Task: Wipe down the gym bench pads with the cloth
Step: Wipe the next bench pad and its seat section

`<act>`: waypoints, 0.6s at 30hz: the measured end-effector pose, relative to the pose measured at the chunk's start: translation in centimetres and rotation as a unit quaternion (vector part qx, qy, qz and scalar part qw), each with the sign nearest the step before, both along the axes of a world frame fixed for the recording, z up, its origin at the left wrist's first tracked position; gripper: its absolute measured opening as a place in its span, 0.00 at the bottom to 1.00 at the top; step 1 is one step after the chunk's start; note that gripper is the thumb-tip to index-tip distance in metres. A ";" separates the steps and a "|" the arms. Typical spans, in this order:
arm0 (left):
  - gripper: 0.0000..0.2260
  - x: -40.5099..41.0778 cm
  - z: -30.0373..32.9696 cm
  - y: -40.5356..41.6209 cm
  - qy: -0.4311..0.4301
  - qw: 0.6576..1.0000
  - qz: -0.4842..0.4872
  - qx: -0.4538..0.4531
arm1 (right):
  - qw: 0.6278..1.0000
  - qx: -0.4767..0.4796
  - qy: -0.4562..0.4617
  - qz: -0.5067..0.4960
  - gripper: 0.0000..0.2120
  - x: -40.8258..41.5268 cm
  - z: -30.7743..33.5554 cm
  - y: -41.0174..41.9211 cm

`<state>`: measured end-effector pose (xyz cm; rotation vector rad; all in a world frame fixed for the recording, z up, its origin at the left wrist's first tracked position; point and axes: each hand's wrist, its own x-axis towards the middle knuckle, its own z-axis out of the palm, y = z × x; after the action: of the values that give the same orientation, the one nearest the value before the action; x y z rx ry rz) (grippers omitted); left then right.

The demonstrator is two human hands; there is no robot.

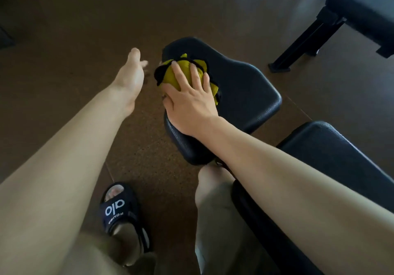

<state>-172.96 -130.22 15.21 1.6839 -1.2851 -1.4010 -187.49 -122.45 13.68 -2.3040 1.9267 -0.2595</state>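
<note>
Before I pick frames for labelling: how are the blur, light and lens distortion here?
Head view: dim, soft light, with pale sheen on the seat pad; the left hand fingertips are motion-blurred, the right hand on the yellow cloth fairly sharp; wide-angle stretch swells the forearms near the edges.

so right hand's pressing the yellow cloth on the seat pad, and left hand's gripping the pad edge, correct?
Not quite. The right hand does press the yellow cloth on the seat pad, but the left hand grips nothing: the head view shows it open, hovering over the floor beside the pad.
</note>
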 end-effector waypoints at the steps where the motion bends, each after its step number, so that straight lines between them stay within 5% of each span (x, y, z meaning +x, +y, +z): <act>1: 0.34 0.1 -0.3 0.2 -0.001 1.000 -0.008 0.005 | 1.000 0.001 0.010 0.030 0.20 -0.1 0.2 1.0; 5: 0.35 -1.2 -0.3 1.1 0.001 0.999 -0.029 0.020 | 0.988 0.015 0.060 0.144 0.19 -0.5 0.0 6.6; 8: 0.36 -3.3 0.3 1.0 0.005 0.998 -0.051 0.019 | 0.985 0.052 0.083 0.139 0.30 -1.1 0.0 9.7; 13: 0.31 -4.7 0.5 0.4 -0.009 0.997 -0.081 -0.004 | 0.995 0.096 0.012 0.015 0.43 -1.3 0.4 13.2; 18: 0.40 -5.1 0.5 0.3 -0.012 0.992 -0.125 0.006 | 0.978 0.085 -0.065 -0.179 0.30 -2.2 -0.8 11.8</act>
<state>-178.07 -129.95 15.75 1.5943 -1.5481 -1.5358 -189.70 -110.65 12.90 -1.7802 2.1912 -0.2613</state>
